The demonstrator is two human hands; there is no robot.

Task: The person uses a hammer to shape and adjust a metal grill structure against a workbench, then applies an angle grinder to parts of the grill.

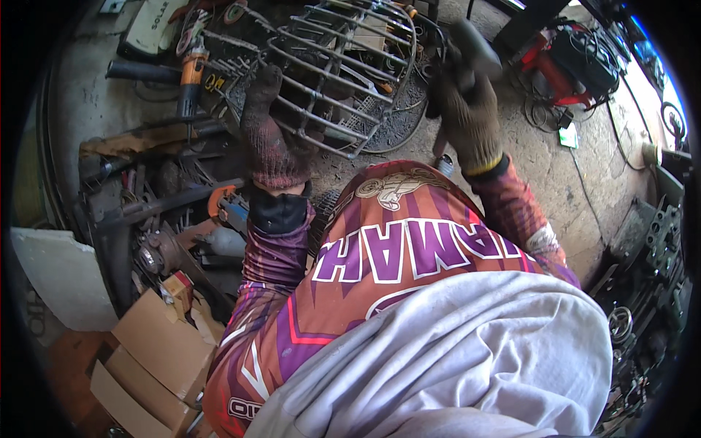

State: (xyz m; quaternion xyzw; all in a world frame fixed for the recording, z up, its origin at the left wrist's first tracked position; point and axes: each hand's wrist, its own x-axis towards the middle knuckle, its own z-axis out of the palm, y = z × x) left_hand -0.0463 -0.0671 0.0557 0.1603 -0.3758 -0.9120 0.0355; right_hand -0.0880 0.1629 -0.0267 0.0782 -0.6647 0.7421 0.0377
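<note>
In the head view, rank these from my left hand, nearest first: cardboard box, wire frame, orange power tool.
From your left hand:
1. Wire frame, right at the hand, extending rightward.
2. Orange power tool, upper left.
3. Cardboard box, lower left.

A head-worn fisheye looks down, close over the shirt [409, 248], toward the metal rack [334, 71].

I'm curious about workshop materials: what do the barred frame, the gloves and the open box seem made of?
Barred frame: probably steel, dull grey; thin rods catch light.
Gloves: likely knitted yarn, matte, grimy; ribbing shows on the right one.
Open box: apparently brown cardboard, matte; stiff creased flaps.
</note>
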